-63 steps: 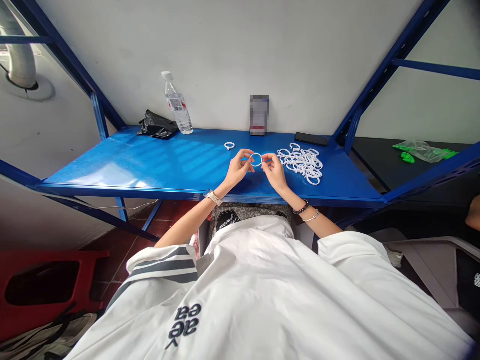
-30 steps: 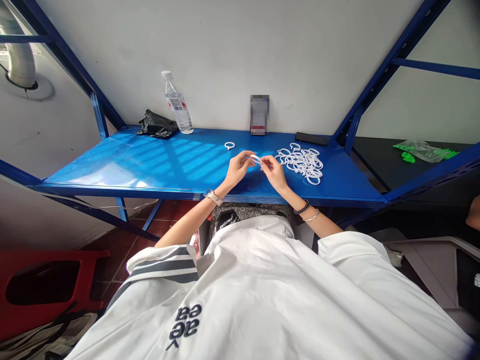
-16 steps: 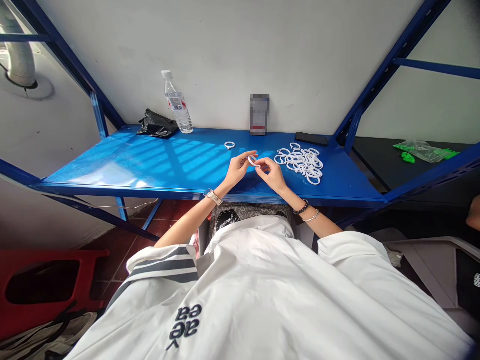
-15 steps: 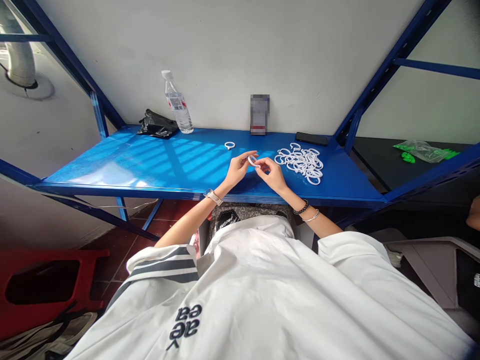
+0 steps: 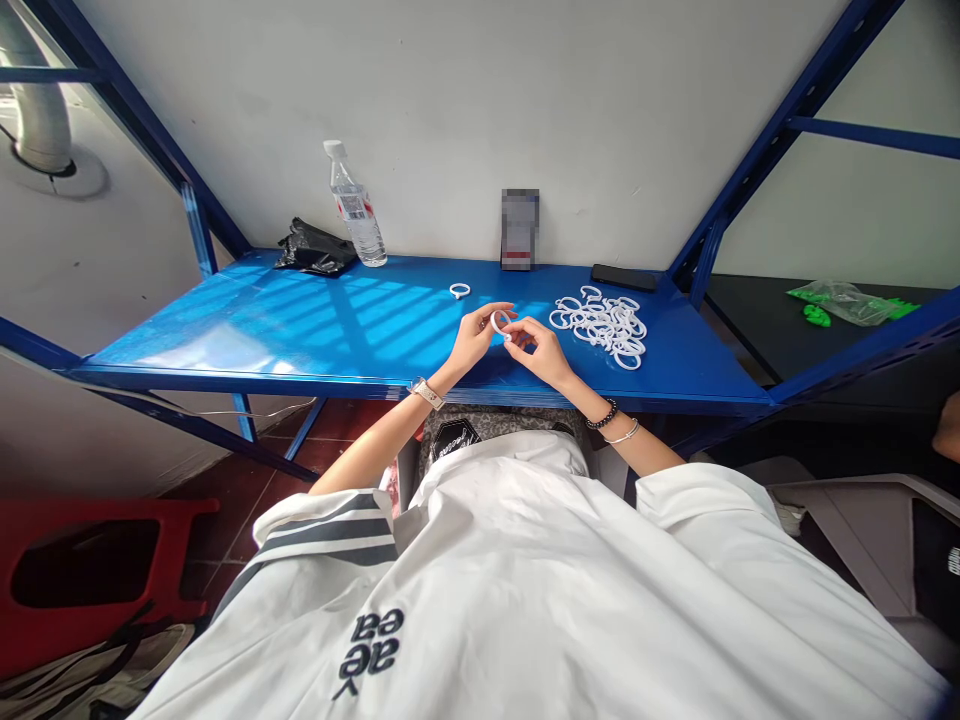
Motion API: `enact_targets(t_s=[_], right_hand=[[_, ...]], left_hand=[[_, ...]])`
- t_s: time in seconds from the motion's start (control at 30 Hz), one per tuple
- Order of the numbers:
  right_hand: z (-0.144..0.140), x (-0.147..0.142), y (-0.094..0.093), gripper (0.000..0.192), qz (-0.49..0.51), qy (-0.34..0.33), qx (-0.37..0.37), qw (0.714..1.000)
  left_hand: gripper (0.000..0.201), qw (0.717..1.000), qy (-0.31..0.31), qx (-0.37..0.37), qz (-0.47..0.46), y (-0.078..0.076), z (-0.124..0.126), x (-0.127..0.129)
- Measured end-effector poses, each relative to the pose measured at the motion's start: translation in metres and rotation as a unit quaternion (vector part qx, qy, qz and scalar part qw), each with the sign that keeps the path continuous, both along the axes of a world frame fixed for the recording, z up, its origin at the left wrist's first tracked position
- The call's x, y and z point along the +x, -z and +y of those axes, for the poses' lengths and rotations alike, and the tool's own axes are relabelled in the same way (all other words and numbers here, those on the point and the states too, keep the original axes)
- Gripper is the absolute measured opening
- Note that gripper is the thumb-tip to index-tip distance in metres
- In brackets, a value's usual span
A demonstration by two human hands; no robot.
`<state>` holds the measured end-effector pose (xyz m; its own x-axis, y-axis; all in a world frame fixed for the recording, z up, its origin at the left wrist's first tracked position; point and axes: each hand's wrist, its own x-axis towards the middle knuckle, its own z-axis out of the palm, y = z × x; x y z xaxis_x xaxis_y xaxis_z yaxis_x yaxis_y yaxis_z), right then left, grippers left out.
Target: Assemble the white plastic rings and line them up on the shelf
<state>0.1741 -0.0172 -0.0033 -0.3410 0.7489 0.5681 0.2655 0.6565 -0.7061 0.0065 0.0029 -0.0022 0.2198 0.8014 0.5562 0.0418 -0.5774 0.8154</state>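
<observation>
Between my hands, just above the front part of the blue table (image 5: pixel 315 345), is a white plastic ring (image 5: pixel 495 322). My left hand (image 5: pixel 475 332) grips its left side. My right hand (image 5: pixel 540 352) pinches the ring's lower right, where a small knob shows. To the right of my right hand lies a loose pile of several similar white rings (image 5: pixel 604 325). One single white ring (image 5: pixel 460 291) rests on the table beyond my left hand.
A water bottle (image 5: pixel 358 215) and a crumpled black plastic bag (image 5: pixel 315 248) stand at the back left. A blurred upright box-like object (image 5: pixel 520 230) leans near the wall. A black phone (image 5: pixel 623 278) lies behind the pile. Blue frame posts (image 5: pixel 709 262) flank the table.
The ring in my hands has turned so that its opening faces me more, and its knobbed end has come together. My right hand has shifted slightly left.
</observation>
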Motion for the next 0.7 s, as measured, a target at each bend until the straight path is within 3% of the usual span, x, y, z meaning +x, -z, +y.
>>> enact_targets(t_s=[0.33, 0.7], right_hand=[[0.0041, 0.001, 0.0051, 0.024, -0.012, 0.023, 0.012, 1.0], [0.0046, 0.0007, 0.0074, 0.025, -0.018, 0.051, 0.051, 0.997]], left_hand=[[0.037, 0.996, 0.045, -0.07, -0.038, 0.0032, 0.0023, -0.0001], [0.059, 0.983, 0.075, -0.157, -0.066, 0.0001, 0.0033, 0.0026]])
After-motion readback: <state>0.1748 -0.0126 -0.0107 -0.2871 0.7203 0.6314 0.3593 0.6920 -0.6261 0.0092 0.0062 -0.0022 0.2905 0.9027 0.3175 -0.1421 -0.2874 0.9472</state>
